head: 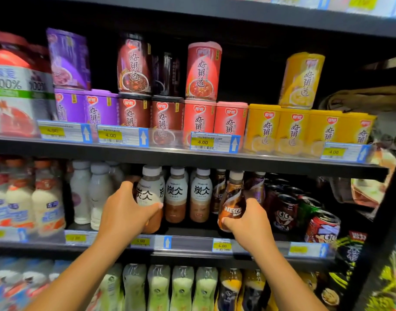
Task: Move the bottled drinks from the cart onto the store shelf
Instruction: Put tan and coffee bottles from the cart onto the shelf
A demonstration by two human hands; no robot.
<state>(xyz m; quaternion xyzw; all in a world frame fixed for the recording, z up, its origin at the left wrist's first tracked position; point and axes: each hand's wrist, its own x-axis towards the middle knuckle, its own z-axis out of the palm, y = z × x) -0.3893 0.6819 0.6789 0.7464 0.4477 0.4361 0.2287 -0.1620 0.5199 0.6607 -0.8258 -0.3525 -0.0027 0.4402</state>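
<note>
At the front lip of the middle shelf [192,242] I have both hands up, each wrapped round a bottle, so the step is placing, not fetching. My left hand [123,212] is curled tight on a white-capped latte bottle [150,189], thumb across its label, bottle upright at the front of its row. My right hand [248,221] is closed round the base of a brown Nescafe bottle [232,198], which tilts a little to the left and looks not yet settled on the shelf board; I can't tell if its base touches. The cart is not in view.

Next move, as I judge it: straighten the Nescafe bottle, push it back into its lane, seat the latte bottle, then let go of both. Needs a level set-down, since the price rail along the lip sticks up and could catch a base.

Just beside the left bottle stand two more latte bottles [189,194], close enough to knock. Right of the Nescafe bottle sits a pack of dark cartoon cans [284,209], one red can [322,227] leaning at the front, tight clearance there. Pale milk bottles [89,191] are further left, clear of my hands. Behind the Nescafe bottle more brown bottles fill the lane, so depth is limited. Shelf above carries porridge cans [201,122], overhead room is low.
</note>
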